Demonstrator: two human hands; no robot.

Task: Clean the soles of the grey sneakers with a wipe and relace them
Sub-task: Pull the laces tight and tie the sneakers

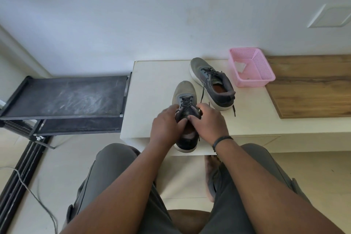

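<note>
Near sneaker [185, 100]: near table [152, 81] edge, heel overhanging; looks light, soft upper, firm sole; hold at collar | far sneaker [210, 81]: beside basket [250, 66], lace loose | left hand [165, 125], right hand [209, 121]: pinching limp laces [187, 102]

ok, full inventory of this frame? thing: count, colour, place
sneakers: 2, grey; near one at bench front edge under both hands, far one behind it, laces loose
basket: 1, pink, bench right of far sneaker
wipe: 1, white, in basket
bench: 1, white, wood panel on right
rack: 1, black, left of bench
cable: 1, grey, floor left
left hand: at near sneaker's laces
right hand: same, black wristband
</note>
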